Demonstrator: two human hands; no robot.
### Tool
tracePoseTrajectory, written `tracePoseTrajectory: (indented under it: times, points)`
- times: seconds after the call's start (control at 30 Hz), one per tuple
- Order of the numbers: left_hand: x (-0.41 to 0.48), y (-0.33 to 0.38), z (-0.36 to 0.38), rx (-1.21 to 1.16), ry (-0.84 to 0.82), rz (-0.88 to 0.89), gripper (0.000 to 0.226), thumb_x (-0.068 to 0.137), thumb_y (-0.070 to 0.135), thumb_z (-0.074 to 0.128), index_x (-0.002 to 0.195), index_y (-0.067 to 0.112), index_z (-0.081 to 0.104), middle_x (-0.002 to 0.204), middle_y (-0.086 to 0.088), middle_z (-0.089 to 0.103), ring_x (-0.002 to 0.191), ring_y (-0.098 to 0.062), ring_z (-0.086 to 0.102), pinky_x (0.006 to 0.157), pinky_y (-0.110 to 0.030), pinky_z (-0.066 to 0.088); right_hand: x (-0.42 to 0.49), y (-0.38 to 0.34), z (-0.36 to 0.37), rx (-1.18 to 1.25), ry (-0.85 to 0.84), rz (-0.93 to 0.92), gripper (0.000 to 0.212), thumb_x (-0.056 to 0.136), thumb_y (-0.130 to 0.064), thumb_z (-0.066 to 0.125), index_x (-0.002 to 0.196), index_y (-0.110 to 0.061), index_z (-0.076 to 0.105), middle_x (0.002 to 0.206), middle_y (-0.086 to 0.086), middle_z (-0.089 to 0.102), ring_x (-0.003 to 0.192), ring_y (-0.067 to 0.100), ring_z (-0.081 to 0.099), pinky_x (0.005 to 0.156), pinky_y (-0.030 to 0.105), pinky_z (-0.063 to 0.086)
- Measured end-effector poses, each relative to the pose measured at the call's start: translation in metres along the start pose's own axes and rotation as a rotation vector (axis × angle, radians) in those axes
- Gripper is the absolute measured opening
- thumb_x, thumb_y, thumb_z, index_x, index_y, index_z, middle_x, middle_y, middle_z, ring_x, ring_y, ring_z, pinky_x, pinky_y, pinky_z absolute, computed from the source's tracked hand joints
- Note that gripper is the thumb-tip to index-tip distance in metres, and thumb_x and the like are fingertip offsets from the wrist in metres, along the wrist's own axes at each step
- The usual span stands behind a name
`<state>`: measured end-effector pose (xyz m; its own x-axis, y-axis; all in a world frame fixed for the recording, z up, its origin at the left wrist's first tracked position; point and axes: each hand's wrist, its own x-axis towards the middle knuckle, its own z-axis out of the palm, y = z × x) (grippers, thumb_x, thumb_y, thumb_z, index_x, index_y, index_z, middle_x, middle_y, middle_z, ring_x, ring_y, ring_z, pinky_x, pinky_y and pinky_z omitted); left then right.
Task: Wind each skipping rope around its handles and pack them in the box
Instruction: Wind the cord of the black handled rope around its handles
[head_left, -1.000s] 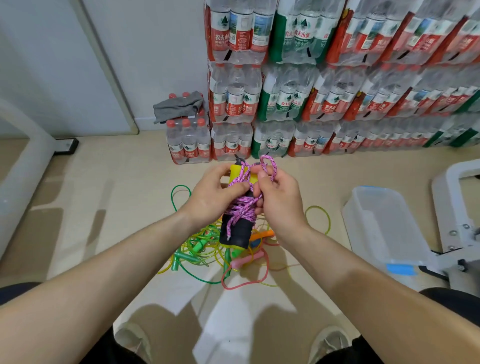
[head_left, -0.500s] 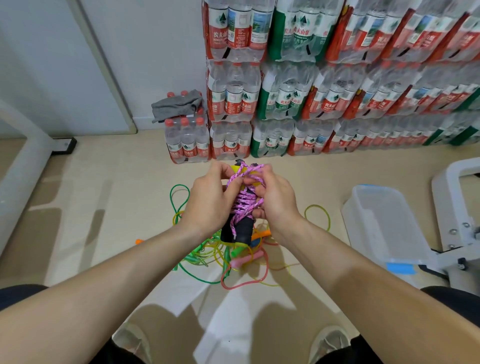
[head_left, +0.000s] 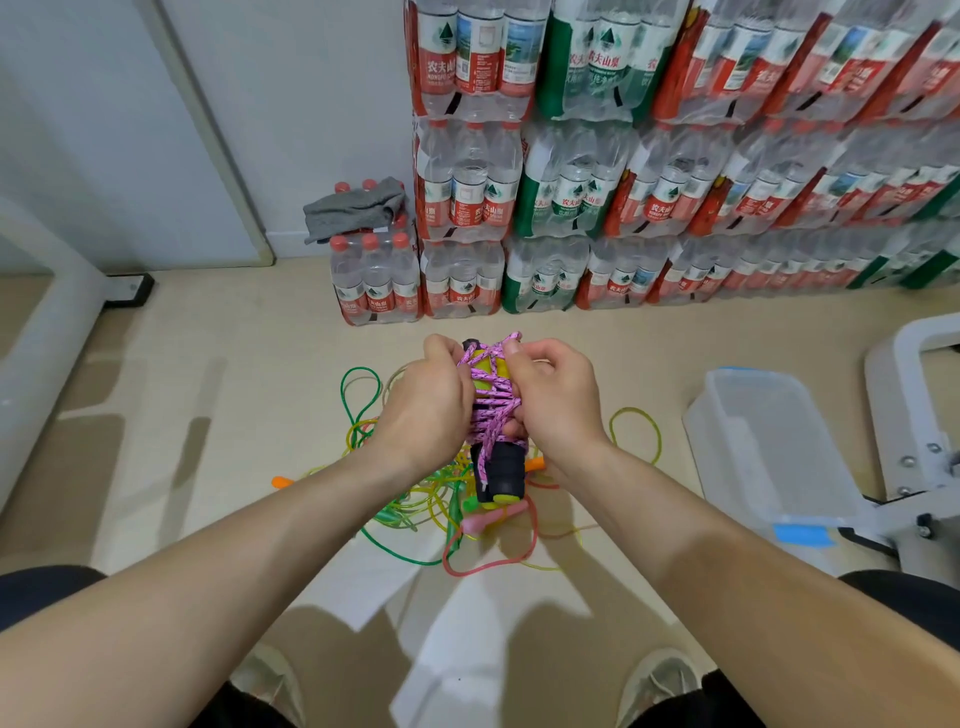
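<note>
I hold a pink braided skipping rope (head_left: 492, 410) wound around its black and yellow handles (head_left: 503, 470), upright above the floor. My left hand (head_left: 426, 410) grips the bundle from the left, fingers curled round it. From the right, my right hand (head_left: 558, 400) pinches the rope's end at the top of the handles. Below lies a tangle of green, yellow and pink skipping ropes (head_left: 415, 509) on the floor. A clear plastic box (head_left: 769, 447) with a blue rim sits to the right, with nothing visible inside.
Shrink-wrapped packs of water bottles (head_left: 623, 182) are stacked along the far wall, one with a grey cloth (head_left: 356, 208) on top. A white metal frame (head_left: 919, 447) stands at the right edge, another white bar (head_left: 47, 332) at the left. My shoes (head_left: 660, 686) show at the bottom.
The loose loop that my right hand held up beside the handles has been pulled down tight over the top of the bundle. Both hands have closed in around it.
</note>
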<state>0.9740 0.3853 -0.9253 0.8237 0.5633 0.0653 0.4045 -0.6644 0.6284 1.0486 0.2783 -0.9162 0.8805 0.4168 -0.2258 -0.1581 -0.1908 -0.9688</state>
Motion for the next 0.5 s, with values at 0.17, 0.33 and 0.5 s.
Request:
tracePoseTrajectory:
  times: [0.17, 0.33, 0.5]
  points:
    - [0.003, -0.001, 0.002, -0.211, -0.027, -0.113, 0.010, 0.105, 0.025, 0.044, 0.105, 0.016, 0.049, 0.086, -0.005, 0.065, 0.087, -0.033, 0.064, 0.078, -0.048, 0.054, 0.000, 0.006, -0.002, -0.170, -0.013, -0.088, 0.021, 0.098, -0.032, 0.064, 0.085, -0.016, 0.066, 0.059, 0.007, 0.055, 0.038, 0.021, 0.061, 0.043, 0.027, 0.042]
    - [0.003, 0.007, -0.004, -0.648, -0.150, -0.378, 0.015, 0.106, 0.021, 0.046, 0.093, 0.018, 0.054, 0.087, -0.004, 0.061, 0.079, -0.022, 0.061, 0.067, -0.041, 0.053, 0.002, 0.015, 0.003, -0.285, 0.075, -0.226, 0.018, 0.095, -0.035, 0.066, 0.079, -0.024, 0.065, 0.064, 0.005, 0.061, 0.058, 0.028, 0.067, 0.053, 0.041, 0.051]
    - [-0.004, 0.011, -0.003, -0.850, -0.228, -0.453, 0.020, 0.106, 0.020, 0.048, 0.088, 0.018, 0.059, 0.061, 0.011, 0.060, 0.082, -0.018, 0.061, 0.070, -0.033, 0.044, -0.004, 0.016, 0.001, -0.305, 0.151, -0.322, 0.015, 0.096, -0.026, 0.066, 0.082, -0.022, 0.065, 0.064, -0.013, 0.058, 0.065, 0.005, 0.055, 0.056, 0.015, 0.037]
